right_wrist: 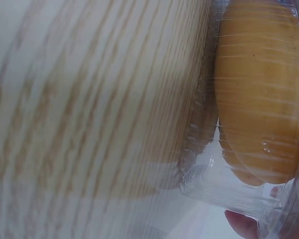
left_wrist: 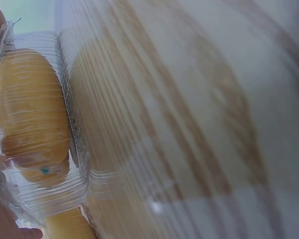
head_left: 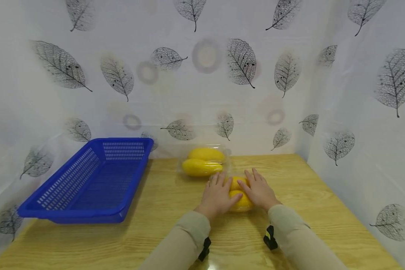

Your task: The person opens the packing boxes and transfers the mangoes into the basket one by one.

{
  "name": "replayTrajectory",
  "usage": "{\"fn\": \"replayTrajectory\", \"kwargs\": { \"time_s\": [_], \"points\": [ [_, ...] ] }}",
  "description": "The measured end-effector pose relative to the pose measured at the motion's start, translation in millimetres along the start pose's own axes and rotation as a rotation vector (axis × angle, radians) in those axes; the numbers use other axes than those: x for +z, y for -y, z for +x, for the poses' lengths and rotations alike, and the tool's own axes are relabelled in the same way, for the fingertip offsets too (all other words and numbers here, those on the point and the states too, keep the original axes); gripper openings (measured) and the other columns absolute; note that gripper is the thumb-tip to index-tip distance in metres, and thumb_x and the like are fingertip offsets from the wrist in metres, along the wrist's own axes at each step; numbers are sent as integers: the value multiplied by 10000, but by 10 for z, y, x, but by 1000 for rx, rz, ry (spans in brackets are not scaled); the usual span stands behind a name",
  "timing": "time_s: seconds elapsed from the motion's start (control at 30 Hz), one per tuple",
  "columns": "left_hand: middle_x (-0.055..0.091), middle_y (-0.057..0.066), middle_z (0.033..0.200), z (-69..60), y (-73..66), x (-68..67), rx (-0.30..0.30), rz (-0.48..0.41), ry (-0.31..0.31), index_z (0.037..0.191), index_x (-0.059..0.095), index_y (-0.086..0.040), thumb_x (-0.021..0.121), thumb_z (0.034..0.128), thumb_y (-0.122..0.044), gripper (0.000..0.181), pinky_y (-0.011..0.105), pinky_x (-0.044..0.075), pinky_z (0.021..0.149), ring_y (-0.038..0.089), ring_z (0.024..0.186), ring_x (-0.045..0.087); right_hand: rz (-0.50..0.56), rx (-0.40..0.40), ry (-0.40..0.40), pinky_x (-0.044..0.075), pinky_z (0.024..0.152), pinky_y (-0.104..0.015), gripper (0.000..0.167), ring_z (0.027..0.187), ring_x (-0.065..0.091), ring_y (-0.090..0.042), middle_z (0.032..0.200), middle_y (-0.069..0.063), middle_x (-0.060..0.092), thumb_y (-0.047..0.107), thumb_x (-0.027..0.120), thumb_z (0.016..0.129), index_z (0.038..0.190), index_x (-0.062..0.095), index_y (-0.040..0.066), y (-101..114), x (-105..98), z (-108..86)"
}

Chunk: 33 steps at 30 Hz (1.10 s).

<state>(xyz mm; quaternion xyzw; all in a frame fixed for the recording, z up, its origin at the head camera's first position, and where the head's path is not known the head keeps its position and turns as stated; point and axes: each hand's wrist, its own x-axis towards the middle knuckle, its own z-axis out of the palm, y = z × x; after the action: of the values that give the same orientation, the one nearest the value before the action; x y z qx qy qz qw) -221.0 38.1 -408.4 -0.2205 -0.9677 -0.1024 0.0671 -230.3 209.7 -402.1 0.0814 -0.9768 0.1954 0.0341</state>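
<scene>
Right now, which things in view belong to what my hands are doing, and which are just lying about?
In the job:
near clear container, between your left hand and right hand
yellow fruit inside it

Probably just lying about:
far clear container, beyond your hands, also holding fruit
blue basket, off to the left
</scene>
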Motion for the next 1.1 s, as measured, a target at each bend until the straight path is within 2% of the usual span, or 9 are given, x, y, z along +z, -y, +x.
{"fn": "replayTrajectory", "kwargs": {
  "time_s": [1.1],
  "points": [
    [194, 92, 1529, -45, 39, -40, -1, 36, 6, 1439, 372, -157, 271, 915, -647, 725, 520, 233, 1067, 324, 1382, 172, -3, -10, -6, 257, 987, -638, 729, 1322, 186, -484, 1497, -272, 135, 558, 286, 961, 1457, 267, 23, 73, 11, -10]
  ]
}}
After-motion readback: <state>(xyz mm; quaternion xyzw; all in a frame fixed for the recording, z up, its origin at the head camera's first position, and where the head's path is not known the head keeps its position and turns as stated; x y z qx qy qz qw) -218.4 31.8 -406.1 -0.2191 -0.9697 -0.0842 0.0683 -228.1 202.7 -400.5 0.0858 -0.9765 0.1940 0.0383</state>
